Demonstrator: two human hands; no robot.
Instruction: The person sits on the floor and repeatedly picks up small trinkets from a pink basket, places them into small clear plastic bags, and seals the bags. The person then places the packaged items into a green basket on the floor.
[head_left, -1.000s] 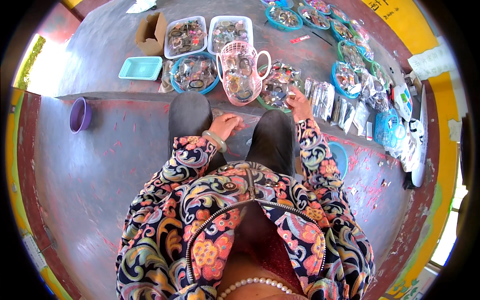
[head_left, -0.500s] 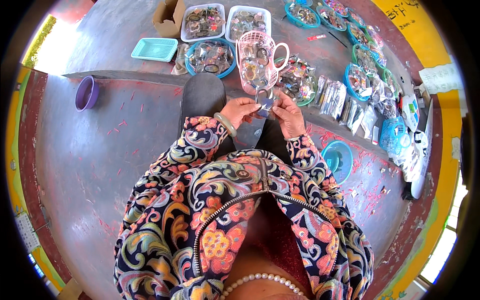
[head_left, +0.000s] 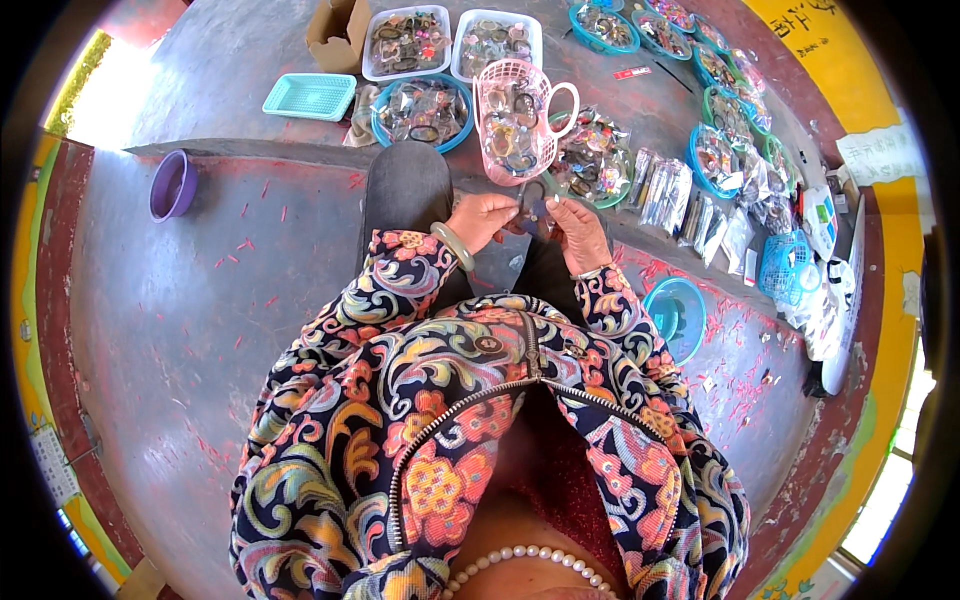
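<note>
Left hand (head_left: pixel 487 217) and right hand (head_left: pixel 578 228) meet above the knees, fingers pinching 1 small dark ring-shaped hair tie (head_left: pixel 533 203) between them. Pink plastic mesh basket with handle (head_left: pixel 517 118) stands just beyond; round blue plastic bowl (head_left: pixel 676 316) lies right.

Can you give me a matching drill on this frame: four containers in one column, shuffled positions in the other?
Things:
1. purple round plastic bowl
2. pink lattice plastic basket with a handle
3. turquoise flat rectangular plastic tray
4. blue round plastic bowl

Places:
A. on the floor beside the person's right elbow
B. just beyond the two hands, on the lower level
C. far left, alone on the near floor
D. beside the brown cardboard box

Pairs: 1-C, 2-B, 3-D, 4-A
</note>
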